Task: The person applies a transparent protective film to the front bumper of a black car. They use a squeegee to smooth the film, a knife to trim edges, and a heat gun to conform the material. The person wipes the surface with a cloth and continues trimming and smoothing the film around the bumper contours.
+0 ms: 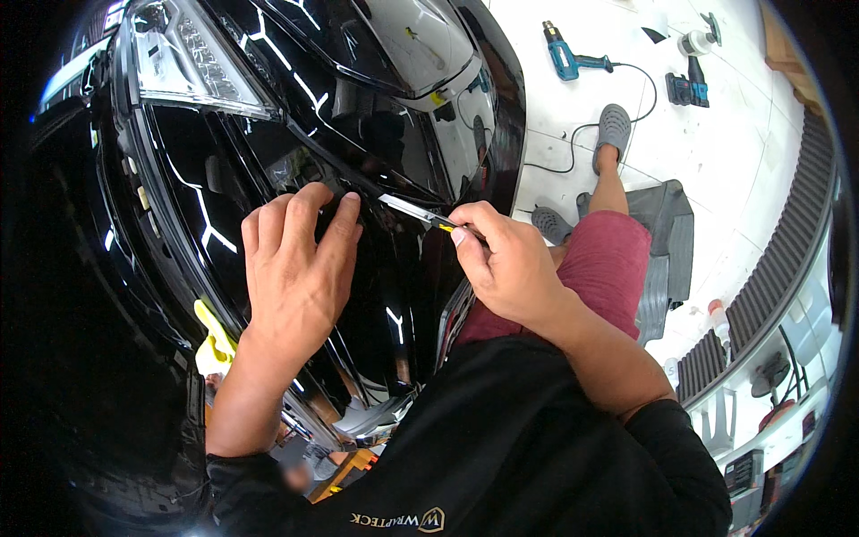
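My right hand point(510, 264) grips a slim snap-off knife point(412, 208) with a silver blade section and a bit of yellow on its handle. The tool points left, its tip close to the glossy black front of a car point(371, 139). Beside that tip my left hand point(300, 255) rests with its fingers stretched out on the black slatted panel; nothing shows in it. The index fingertip lies a short way left of the blade. What exactly the blade tip touches is too small to tell.
The headlight point(192, 58) is at upper left, a yellow-green cloth point(213, 340) by my left forearm. A blue heat gun point(565, 54) with a black cord lies on the white tiled floor, near a cordless power tool point(691, 82). A dark mat point(667, 242) lies by my leg.
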Demonstrator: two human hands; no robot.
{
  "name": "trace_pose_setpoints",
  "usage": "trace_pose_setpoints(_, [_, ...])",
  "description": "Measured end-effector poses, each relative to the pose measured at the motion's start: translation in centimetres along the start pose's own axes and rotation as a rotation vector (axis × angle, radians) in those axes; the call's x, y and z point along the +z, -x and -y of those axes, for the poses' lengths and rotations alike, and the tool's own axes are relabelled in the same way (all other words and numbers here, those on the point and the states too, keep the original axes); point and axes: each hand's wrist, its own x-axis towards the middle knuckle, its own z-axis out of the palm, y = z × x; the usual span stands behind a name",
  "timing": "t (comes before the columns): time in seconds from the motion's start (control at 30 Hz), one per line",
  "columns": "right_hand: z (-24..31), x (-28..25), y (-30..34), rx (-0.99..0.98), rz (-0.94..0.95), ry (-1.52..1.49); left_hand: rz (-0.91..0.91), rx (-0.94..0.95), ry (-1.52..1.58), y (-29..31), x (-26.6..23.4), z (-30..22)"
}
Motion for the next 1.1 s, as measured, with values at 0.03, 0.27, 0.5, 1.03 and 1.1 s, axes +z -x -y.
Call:
trace_pose_setpoints(0.03, [-0.2, 0.0, 0.0, 0.004, 0.001, -0.026, 0.003, -0.001, -0.005, 0.0, 0.0, 0.0])
trace_pose_setpoints(0.27, [0.2, 0.6, 0.0, -0.042, -0.054, 0.054, 0.010, 0.005, -0.006, -0.3, -0.1, 0.1])
trace_pose_setpoints(0.5, [0.7, 0.8, -0.3, -0.138, -0.114, 0.120, 0.008, 0.027, -0.041, -1.3, -0.6, 1.3])
trace_pose_setpoints(1.03, [4.1, -1.7, -3.9, -0.181, 0.057, 0.374, -0.019, -0.082, -0.051, -3.3, -3.0, 5.6])
trace_pose_setpoints(1.1, [4.1, -2.2, -4.7, -0.218, 0.085, 0.428, -0.056, -0.080, -0.033, -2.8, -2.7, 5.7])
